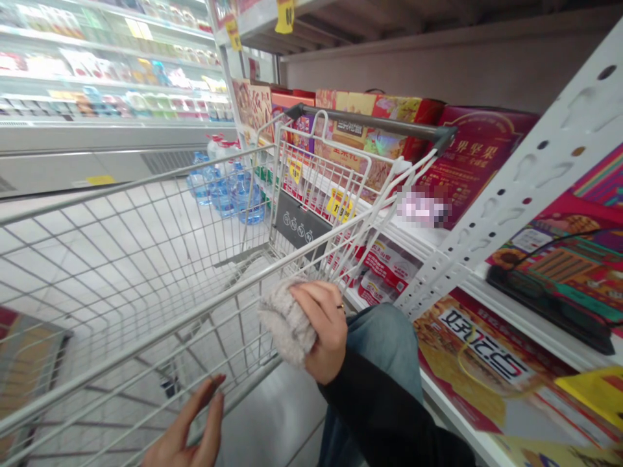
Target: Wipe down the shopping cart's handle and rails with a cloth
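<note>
One-handed, gripping cloth [286, 324] in right hand [329, 327] at cart [300, 225], mid-frame. Lower left, holding left hand [178, 428] with fingers slightly parted.

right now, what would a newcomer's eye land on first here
Probably the wire shopping cart, stretching from the left edge across the middle. At its near side, the right hand grips a fuzzy, pale grey cloth, with the left hand open at lower left. Colourful boxes are shelved behind.
</note>
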`<state>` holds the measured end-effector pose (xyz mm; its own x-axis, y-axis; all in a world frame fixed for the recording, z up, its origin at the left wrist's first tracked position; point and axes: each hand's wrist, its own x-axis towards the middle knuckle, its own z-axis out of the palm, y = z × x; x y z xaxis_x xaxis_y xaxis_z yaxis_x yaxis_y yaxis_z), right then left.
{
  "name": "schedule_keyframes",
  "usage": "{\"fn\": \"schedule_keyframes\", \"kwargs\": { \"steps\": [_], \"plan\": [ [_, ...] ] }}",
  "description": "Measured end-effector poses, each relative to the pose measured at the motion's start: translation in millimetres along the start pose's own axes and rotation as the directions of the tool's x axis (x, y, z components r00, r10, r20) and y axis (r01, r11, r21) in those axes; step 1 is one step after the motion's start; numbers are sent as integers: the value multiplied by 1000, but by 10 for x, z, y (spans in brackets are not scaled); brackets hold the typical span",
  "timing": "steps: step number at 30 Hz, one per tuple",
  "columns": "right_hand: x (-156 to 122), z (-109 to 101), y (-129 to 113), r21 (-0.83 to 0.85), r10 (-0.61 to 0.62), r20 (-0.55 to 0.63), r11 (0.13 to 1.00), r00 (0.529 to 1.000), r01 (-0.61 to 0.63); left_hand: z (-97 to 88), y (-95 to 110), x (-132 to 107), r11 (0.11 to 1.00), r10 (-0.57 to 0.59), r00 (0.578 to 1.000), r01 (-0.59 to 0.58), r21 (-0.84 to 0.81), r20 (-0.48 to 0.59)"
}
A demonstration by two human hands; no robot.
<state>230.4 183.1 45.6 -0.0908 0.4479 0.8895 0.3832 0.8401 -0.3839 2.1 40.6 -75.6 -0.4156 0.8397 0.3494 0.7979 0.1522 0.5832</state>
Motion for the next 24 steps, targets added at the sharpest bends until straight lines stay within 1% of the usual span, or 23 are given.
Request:
{"fn": "schedule_keyframes", "kwargs": {
  "steps": [4, 6, 7, 9, 13, 15, 18, 21, 24],
  "plan": [
    [-357, 181, 77, 21, -11, 67, 1000, 998, 10, 9, -33, 13, 1000, 3, 1000, -3, -7, -3],
    [-470, 214, 94, 15, -8, 91, 1000, 996, 7, 14, -47, 15, 1000, 3, 1000, -3, -9, -8],
    [-479, 207, 90, 12, -6, 97, 1000, 995, 5, 15, -52, 15, 1000, 7, 1000, -8, -10, -10],
    [-403, 159, 64, 12, 12, 88, 1000, 996, -13, 14, -57, 14, 1000, 17, 1000, -17, -10, -4],
    [-114, 50, -4, 29, 38, 2, 999, 999, -38, 4, -16, -6, 1000, -12, 1000, 12, -9, 17],
    [-73, 53, -14, 30, 37, -19, 999, 999, -37, 4, 11, -22, 999, -30, 999, 30, -23, 16],
    [-214, 128, 12, 20, 40, 12, 999, 999, -40, 20, -13, -26, 999, -19, 1000, 19, -44, 10],
    [-409, 194, 47, 27, 37, 73, 999, 997, -39, 42, -116, 0, 999, 33, 999, -33, -13, 20],
    [-412, 175, 44, 29, 37, 98, 999, 995, -40, 49, -195, 30, 996, 83, 996, -84, 27, 14]
  ]
}}
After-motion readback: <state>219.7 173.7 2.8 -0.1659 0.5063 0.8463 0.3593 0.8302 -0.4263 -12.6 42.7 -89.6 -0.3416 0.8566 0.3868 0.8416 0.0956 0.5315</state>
